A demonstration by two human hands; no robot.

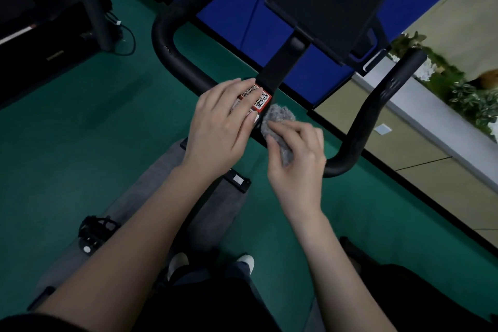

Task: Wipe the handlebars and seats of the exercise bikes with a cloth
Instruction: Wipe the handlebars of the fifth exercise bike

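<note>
A black exercise-bike handlebar (pixel 172 46) curves across the middle of the view, with a dark screen mount (pixel 328 0) above its centre post. My left hand (pixel 221 127) lies flat with fingers apart on the centre clamp, partly covering a red and white QR sticker (pixel 260 98). My right hand (pixel 296 162) is closed around a bunched grey cloth (pixel 277 118) that presses on the bar just right of the sticker. The right end of the handlebar (pixel 377 105) rises beyond that hand. The bike's seat is not in view.
Green floor (pixel 94 121) surrounds the bike. A pedal (pixel 94 232) shows at lower left beside the grey frame (pixel 161 170). Another dark machine with cables (pixel 89 8) stands at upper left. A blue panel (pixel 242 16) and a planter with foliage (pixel 458 83) lie beyond the handlebar.
</note>
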